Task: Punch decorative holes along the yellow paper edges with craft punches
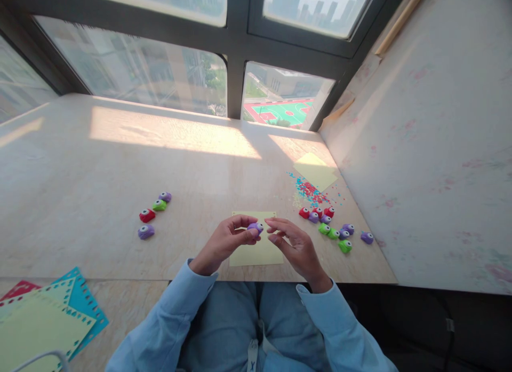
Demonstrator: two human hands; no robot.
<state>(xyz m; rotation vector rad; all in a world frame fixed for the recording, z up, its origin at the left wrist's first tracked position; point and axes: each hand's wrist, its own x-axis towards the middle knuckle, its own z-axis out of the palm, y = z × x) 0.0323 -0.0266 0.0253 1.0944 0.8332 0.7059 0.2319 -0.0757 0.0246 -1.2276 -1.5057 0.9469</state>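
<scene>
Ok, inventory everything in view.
Tabletop: one, pale, centre
Held eyed piece: one, purple, centre
Left eyed pieces: four; two purple, one red, one green; left
Right eyed pieces: eleven; five purple, three red, three green; right
Near sheet: one, yellow, centre
Far sheet: at least one, yellow, rear right
Tiny bits: many, mostly red and blue, right
Punched sheets: several; yellow, blue, red; lower left
Window: one, dark-framed, rear
Wall: one, pale, right
Curved item: one, white, bottom left
Trousers: one pair, blue, bottom
Sleeves: two, blue, bottom
Left hand, right hand: two, bare, centre

Light blue long sleeves [160, 329], buttoned-style cuffs [316, 293] at wrists. Blue trousers [218, 318]. Whitish strap [252, 356] hangs over lap, dark X-like mark.
</scene>
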